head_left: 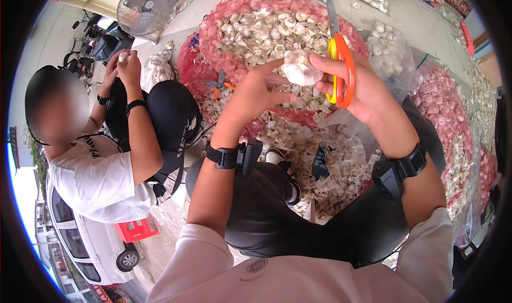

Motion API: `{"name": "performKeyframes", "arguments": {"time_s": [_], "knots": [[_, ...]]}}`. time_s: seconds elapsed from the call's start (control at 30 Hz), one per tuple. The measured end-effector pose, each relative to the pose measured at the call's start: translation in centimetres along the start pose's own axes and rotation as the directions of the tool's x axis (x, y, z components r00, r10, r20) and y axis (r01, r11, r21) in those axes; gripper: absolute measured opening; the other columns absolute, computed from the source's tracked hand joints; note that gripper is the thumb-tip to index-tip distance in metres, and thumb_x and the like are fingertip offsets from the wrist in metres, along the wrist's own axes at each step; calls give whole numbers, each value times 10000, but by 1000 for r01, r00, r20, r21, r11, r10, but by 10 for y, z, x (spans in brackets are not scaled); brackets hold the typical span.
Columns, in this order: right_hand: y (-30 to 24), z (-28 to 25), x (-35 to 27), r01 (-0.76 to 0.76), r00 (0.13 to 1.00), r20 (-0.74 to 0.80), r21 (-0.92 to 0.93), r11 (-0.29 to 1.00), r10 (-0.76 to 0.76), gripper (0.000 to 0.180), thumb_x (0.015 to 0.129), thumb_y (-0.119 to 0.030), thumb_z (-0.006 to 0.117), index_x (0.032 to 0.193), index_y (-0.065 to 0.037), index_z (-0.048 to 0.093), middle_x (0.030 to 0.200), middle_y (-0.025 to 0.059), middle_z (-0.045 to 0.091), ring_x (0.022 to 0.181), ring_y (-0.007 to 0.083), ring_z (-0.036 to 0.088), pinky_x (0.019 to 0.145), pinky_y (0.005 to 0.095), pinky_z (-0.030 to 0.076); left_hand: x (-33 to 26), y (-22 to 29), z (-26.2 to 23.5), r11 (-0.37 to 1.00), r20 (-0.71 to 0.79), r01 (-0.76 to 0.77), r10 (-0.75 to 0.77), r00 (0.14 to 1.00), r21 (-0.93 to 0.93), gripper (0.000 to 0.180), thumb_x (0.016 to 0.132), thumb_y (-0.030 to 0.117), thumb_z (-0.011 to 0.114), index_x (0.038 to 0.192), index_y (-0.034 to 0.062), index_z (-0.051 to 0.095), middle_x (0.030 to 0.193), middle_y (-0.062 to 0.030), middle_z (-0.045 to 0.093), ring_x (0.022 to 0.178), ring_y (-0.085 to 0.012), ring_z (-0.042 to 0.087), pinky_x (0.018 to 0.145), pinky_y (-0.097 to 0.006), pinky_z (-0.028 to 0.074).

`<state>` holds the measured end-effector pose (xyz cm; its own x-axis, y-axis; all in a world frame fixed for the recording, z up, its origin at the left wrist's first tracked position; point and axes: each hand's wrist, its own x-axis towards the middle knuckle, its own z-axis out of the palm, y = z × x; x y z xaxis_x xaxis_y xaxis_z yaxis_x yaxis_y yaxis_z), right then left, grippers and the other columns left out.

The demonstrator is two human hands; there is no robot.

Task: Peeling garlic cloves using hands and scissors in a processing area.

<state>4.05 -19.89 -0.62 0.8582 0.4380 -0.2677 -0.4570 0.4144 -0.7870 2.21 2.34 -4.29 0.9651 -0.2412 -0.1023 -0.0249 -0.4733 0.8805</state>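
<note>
A white garlic bulb (302, 68) is held up over an open red mesh sack (234, 4) heaped with garlic. My right hand (354, 82) has its thumb and a fingertip against the bulb's right side. That same hand carries scissors (346, 71) with orange and yellow handles, their blades pointing up and away. On the bulb's left, my left hand (255, 92) has its thumb and fingers spread. Its fingertips reach the bulb's edge, partly behind it; whether they touch cannot be made out.
Loose skins (341, 194) lie between my legs. Another pair of scissors (218, 84) rests at the sack's left edge. On the left, a seated person (101, 170) holds a small whitish piece. A fan (145, 7), bagged garlic (386, 44) and a full mesh sack (440, 111) stand around.
</note>
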Motion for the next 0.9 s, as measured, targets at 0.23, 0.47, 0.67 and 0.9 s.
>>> {"name": "performKeyframes", "arguments": {"time_s": [0.23,0.47,0.67,0.9], "knots": [[14,8,8,90,987,-110,-238,967,-119,518,750,-197,837,1027,42,470,937,132,620,783,155,616,666,269,530,-10,22,3,835,-133,-87,17,991,-543,441,790,3,762,1198,-13,594,907,-67,686,806,-118,660,721,-237,527],[23,2,9,152,975,-116,-284,947,-191,497,751,-197,836,1010,27,476,943,119,625,794,147,611,674,260,506,-9,15,20,794,-178,-84,-31,984,-602,393,832,-38,698,1210,12,603,974,-115,711,890,-145,672,774,-261,526],[31,-8,11,120,982,-110,-283,952,-156,467,766,-207,824,1004,18,490,918,111,631,780,135,615,671,259,514,-8,16,27,754,-182,-116,-5,983,-646,354,810,-70,707,1149,-4,626,962,-135,710,850,-142,675,768,-263,549],[40,-31,8,99,979,-144,-289,952,-145,449,758,-189,832,985,10,499,883,101,640,721,136,620,624,256,522,-2,5,44,770,-126,-70,-13,992,-635,350,806,-70,711,1141,-8,631,948,-123,709,835,-133,673,739,-250,545]]}}
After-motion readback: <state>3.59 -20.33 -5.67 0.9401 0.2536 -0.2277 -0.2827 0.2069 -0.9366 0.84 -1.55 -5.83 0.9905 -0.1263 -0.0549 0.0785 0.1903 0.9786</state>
